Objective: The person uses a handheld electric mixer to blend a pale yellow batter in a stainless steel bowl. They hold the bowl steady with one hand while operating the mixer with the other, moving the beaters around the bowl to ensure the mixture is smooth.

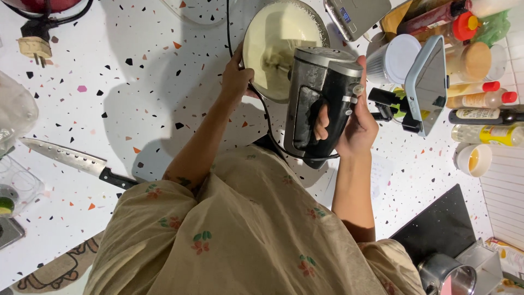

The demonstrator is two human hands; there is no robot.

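Head view shows your right hand (357,123) closed around the hand mixer (322,98) above the bowl (256,49) of cream; your left hand (236,76) grips its rim. Tilting may splash cream.

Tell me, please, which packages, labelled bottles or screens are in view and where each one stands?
Grey kitchen scale with small blue screen: top edge, behind the bowl.
Pale-blue-cased phone on a black stand: right of the mixer, dark screen.
Dark labelled bottle: lying far right.
Yellow labelled bottle: just below it.
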